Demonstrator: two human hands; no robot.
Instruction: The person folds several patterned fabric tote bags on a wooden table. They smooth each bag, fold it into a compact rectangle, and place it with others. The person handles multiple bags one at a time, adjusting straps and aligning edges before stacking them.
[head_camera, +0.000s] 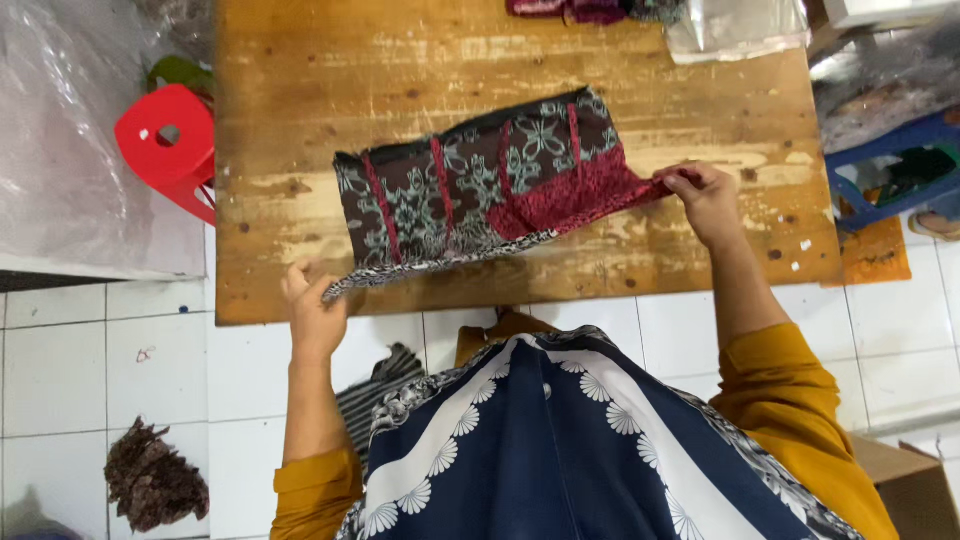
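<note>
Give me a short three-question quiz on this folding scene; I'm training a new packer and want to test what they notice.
1. True or false: the dark patterned batik cloth lies on the worn wooden table.
2. Which hand pinches the cloth's red end? A) left hand B) right hand C) neither
3. What stands left of the table, on the white tiled floor?

Key
1. True.
2. B: the right hand grips the red end; the left hand holds the near corner at the table edge.
3. A red plastic stool.
</note>
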